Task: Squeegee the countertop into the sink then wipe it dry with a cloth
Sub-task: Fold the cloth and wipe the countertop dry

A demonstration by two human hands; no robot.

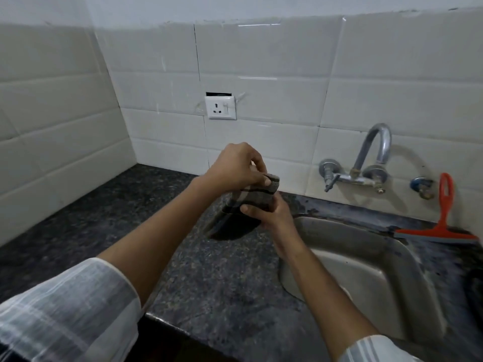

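Both my hands hold a folded grey striped cloth [257, 195] in the air above the dark speckled countertop [130, 231], just left of the steel sink [366, 257]. My left hand [235, 167] pinches the cloth's top edge. My right hand [269, 211] grips it from below. An orange squeegee [441, 223] lies on the counter behind the sink at the right, its handle leaning against the wall tiles, away from both hands.
A chrome tap [366, 163] juts from the tiled wall above the sink, with a blue-capped valve [420, 185] to its right. A white power socket [220, 107] sits on the wall behind my hands. The counter's front edge [167, 320] runs below my arms.
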